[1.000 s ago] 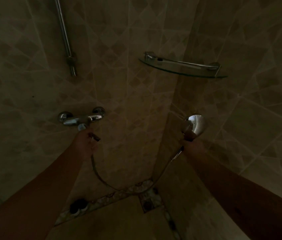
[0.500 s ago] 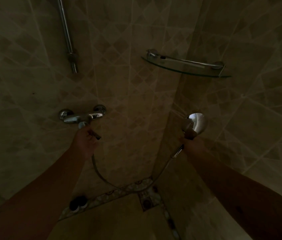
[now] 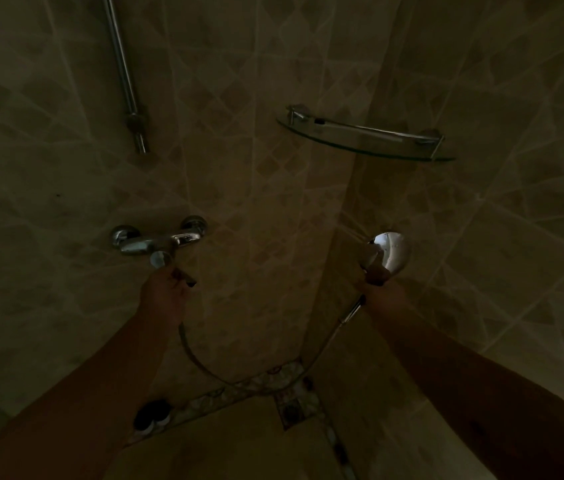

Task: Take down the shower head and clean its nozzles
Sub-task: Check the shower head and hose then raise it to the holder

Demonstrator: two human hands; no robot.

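The chrome shower head (image 3: 390,251) is off its rail and held up near the right wall by my right hand (image 3: 379,289), which grips its handle; its shiny back faces me and the nozzles are hidden. A metal hose (image 3: 204,365) loops from the handle down and back up to the chrome mixer tap (image 3: 156,239) on the left wall. My left hand (image 3: 166,292) is just under the tap, fingers closed on the tap's lever or the hose fitting below it; the dim light hides which.
A vertical chrome slide rail (image 3: 124,74) with its holder runs up the left wall. A glass corner shelf (image 3: 363,142) sits above the shower head. A small dark bottle (image 3: 150,415) stands on the floor by the left wall. Tiled walls meet in a corner.
Both hands and the shower head hold almost the same pose; the view has shifted slightly, so everything sits a little higher in the frame.
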